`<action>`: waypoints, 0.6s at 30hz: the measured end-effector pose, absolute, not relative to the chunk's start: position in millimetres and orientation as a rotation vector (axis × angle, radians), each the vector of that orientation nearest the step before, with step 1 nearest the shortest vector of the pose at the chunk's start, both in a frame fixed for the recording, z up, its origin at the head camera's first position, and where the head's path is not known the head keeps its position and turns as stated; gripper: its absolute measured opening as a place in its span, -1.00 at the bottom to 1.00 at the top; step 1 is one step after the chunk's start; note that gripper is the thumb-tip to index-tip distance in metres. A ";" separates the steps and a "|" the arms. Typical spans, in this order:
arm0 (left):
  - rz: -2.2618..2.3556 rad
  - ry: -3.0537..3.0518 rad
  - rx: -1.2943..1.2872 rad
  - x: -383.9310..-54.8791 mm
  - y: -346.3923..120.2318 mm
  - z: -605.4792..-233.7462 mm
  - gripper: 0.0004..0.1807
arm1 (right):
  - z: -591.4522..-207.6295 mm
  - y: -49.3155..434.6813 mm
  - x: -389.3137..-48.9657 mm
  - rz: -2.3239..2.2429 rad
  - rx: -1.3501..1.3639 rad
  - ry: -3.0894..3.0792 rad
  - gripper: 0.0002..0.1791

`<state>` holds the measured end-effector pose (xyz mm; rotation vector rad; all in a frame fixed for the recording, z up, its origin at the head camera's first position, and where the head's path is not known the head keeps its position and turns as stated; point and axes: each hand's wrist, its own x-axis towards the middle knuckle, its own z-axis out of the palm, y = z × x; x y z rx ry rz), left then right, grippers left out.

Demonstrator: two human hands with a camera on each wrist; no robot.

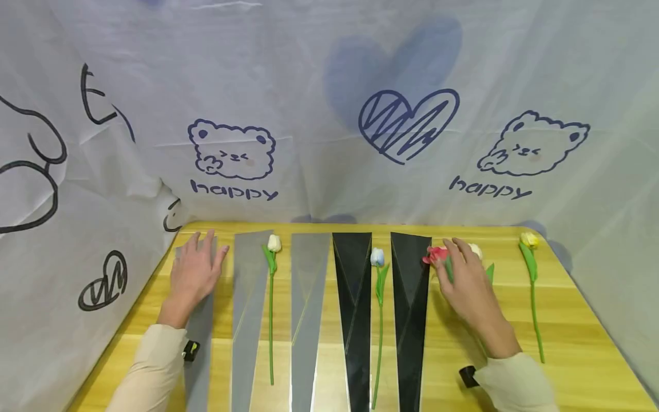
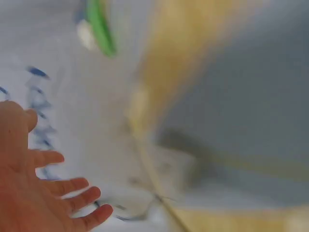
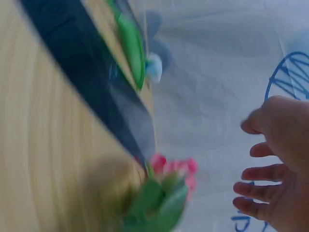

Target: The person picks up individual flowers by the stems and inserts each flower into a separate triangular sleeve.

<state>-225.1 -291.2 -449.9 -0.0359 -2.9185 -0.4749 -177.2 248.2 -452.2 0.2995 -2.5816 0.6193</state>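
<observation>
- Head view: left hand [image 1: 194, 276], fingers spread, holding nothing, over the gray strip [image 1: 198, 383] well left of the blue tulip [image 1: 377, 257].
- Right hand [image 1: 468, 286], fingers released, over the pink flower [image 1: 435, 253], which lies right of the blue tulip.

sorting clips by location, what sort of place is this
Probably an indoor tabletop workspace, perhaps set up for flower arranging: printed white cloth hangs around a wood-grain table, where single tulips lie among flat, tapered grey strips and black strips.
</observation>
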 end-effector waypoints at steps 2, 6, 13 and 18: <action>-0.464 -2.918 0.064 -229.5 -307.1 -457.1 -0.20 | -455.2 237.5 -177.1 0.654 0.295 -2.519 -0.50; -0.453 -2.970 0.169 -235.1 -333.7 -471.5 -0.21 | -465.7 215.6 -173.7 0.724 0.280 -2.509 -0.64; -0.500 -3.186 0.326 -230.4 -341.1 -481.5 -0.17 | -470.1 181.8 -164.9 0.840 0.093 -2.757 -0.81; -0.540 -3.196 0.434 -228.8 -335.1 -483.0 -0.19 | -475.0 165.4 -156.5 0.887 0.088 -2.828 -0.84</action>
